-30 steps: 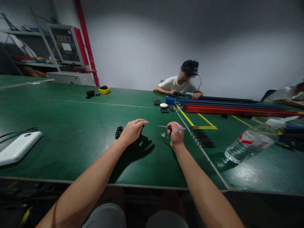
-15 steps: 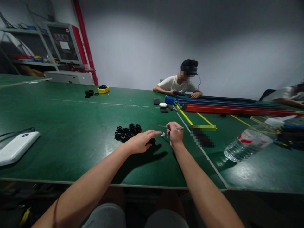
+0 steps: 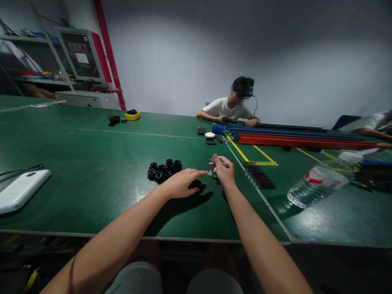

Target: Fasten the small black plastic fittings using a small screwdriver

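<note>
My left hand (image 3: 181, 183) rests on the green table (image 3: 92, 163), fingers closed round a small black part (image 3: 195, 184). Its forefinger points at a few tiny silver screws (image 3: 210, 173). My right hand (image 3: 224, 171) grips a small screwdriver (image 3: 223, 163) with a thin shaft, just right of the screws. A cluster of several black plastic parts (image 3: 163, 170) lies on the table just left of my left hand.
A clear water bottle (image 3: 318, 181) lies on its side at the right. A white device (image 3: 21, 190) with a cable sits at the left. Long red and blue rails (image 3: 306, 141) run across the far right. A person (image 3: 232, 107) sits opposite; a yellow tray (image 3: 134, 116) stands far back.
My left hand has left the pile of black parts and moved right with one part, uncovering the pile. My right hand has turned the screwdriver and lowered towards the screws.
</note>
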Demonstrator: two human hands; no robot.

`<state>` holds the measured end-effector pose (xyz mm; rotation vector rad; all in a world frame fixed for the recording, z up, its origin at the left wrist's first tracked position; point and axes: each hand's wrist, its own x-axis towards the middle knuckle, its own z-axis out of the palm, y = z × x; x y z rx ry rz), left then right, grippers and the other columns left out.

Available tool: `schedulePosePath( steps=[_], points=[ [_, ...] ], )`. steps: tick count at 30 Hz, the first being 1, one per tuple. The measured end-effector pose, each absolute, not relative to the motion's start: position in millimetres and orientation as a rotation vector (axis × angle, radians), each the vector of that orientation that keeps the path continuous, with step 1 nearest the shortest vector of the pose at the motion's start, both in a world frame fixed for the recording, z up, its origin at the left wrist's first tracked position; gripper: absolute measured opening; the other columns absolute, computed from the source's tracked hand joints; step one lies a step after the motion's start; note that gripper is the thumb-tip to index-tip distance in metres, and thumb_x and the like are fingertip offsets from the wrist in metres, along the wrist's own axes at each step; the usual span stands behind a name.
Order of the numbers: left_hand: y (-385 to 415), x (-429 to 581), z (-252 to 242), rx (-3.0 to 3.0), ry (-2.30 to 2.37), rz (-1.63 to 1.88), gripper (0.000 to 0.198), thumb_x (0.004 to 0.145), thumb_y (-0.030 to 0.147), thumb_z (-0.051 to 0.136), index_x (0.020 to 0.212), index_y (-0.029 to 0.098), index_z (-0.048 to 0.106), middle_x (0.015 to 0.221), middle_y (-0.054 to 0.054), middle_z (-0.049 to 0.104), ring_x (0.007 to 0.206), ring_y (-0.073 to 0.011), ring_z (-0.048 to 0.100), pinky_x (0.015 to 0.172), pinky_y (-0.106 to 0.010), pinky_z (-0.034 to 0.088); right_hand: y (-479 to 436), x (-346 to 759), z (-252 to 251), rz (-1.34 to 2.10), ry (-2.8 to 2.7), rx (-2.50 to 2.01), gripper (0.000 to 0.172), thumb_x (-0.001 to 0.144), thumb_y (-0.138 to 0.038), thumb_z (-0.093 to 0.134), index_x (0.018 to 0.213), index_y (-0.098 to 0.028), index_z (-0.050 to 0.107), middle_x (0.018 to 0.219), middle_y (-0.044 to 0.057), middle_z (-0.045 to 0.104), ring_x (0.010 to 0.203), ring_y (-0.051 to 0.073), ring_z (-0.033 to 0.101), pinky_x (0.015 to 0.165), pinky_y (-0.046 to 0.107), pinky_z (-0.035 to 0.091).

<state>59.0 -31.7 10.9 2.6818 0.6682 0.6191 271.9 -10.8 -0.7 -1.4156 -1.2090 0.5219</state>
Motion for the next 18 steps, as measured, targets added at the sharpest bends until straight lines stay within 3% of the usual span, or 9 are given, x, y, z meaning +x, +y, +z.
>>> schedulePosePath(
  steps=[3,9,13,18],
  points=[
    [-29.7,58.8,10.1,2.69,0.713,0.611,0.061,0.085,0.02,0.066,0.143,0.022,0.044,0.126,-0.01,0.063,0.117,-0.0243,0.058,0.101,-0.039,0.046,-14.6,278.1,0.6,0.474,-1.312,-1.509,0.054,0.083,-0.072,0.052,0.086,-0.021,0.068,0.081,0.005,0.075,0.05,0.014,0.062,0.053,0.024,0.045],
    [-30.1,59.8,9.5,2.671,0.744,0.572,0.06,0.085,0.015,0.063,0.142,0.022,0.046,0.12,-0.008,0.067,0.112,-0.0227,0.061,0.099,-0.037,0.047,-24.6,281.9,11.6,0.104,-1.505,-1.973,0.042,0.095,-0.056,0.046,0.088,-0.025,0.072,0.08,0.006,0.073,0.07,0.02,0.066,0.061,0.026,0.039],
    [-30.5,60.5,9.5,2.662,0.745,0.575,0.061,0.085,0.015,0.063,0.142,0.024,0.046,0.121,-0.008,0.067,0.112,-0.0231,0.061,0.098,-0.037,0.047,-25.7,284.8,15.0,0.056,-1.567,-2.09,0.035,0.095,-0.051,0.048,0.096,-0.027,0.074,0.089,0.008,0.074,0.076,0.022,0.066,0.06,0.027,0.037],
    [-30.4,60.6,10.0,2.652,0.735,0.58,0.06,0.085,0.015,0.064,0.142,0.024,0.047,0.12,-0.008,0.067,0.111,-0.0235,0.062,0.098,-0.038,0.047,-23.7,294.7,15.0,0.155,-1.644,-2.06,0.026,0.09,-0.048,0.059,0.086,-0.028,0.075,0.076,0.006,0.074,0.073,0.021,0.066,0.054,0.027,0.032]
  ],
)
